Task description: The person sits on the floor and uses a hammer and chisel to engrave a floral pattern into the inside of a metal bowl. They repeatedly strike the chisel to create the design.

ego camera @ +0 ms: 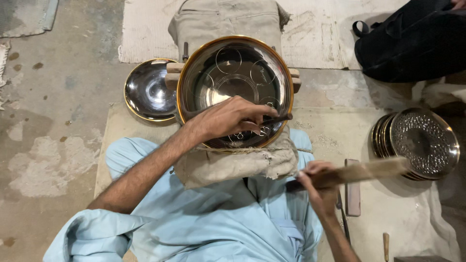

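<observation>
A large round metal bowl with a gold rim and scribed circles inside rests tilted on a cloth-wrapped block over my lap. My left hand lies on the bowl's near rim and pinches a thin dark punch against the inner surface. My right hand grips a wooden mallet, held out to the right and blurred by motion. Both arms are bare below light blue sleeves.
A smaller shiny bowl sits left of the big one. A stack of embossed metal plates stands at the right. A flat bar and small tools lie by my right leg. A dark bag sits at the top right.
</observation>
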